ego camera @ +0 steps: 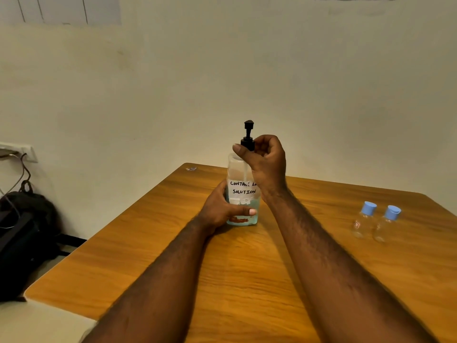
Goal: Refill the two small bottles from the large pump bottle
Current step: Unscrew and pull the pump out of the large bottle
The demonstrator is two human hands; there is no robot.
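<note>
The large clear pump bottle (241,194) stands upright near the far middle of the wooden table (247,268), with blue liquid low inside and a handwritten white label. My left hand (222,209) wraps its lower body. My right hand (264,159) grips the black pump collar (248,141) at its neck; the pump head sticks up above my fingers. Two small clear bottles, the left one (363,222) and the right one (385,225), stand side by side at the right with blue caps on, apart from both hands.
A black bag (22,238) with cables lies on the floor left of the table, under a wall socket (19,149). The table's far edge sits close to the plain wall. A small scrap (191,168) lies at the far left corner.
</note>
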